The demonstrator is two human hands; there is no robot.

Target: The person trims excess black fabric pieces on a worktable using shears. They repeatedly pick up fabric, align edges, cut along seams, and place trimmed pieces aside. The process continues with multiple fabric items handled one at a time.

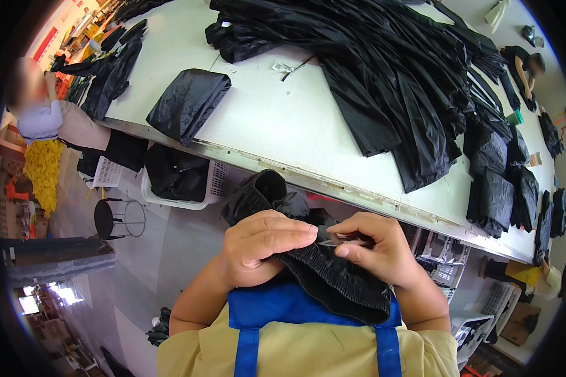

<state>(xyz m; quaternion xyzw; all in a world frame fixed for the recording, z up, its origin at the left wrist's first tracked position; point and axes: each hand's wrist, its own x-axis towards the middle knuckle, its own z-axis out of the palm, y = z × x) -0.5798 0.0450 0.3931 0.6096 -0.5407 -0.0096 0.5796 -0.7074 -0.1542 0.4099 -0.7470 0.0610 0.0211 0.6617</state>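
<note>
A black garment [336,276] with a gathered, elastic-looking edge lies against my front, below the table edge. My left hand [262,244] is closed on its upper part, fingers pressed together and pointing right; the thumb is hidden. In my right hand [380,248] is a small pair of metal thread snips [344,240], gripped between thumb and fingers. Their pointed tip reaches left, close to my left fingertips and over the fabric. Whether the blades touch the cloth I cannot tell. Another gathered opening of black cloth [270,185] stands up beyond my left hand.
Long black garments [383,75] are heaped across the white table [264,113]. A folded black bundle [190,103] sits near its edge, with packed black bundles [489,201] at right. Below stands a white basket [217,182] of black cloth. Other people work around the table.
</note>
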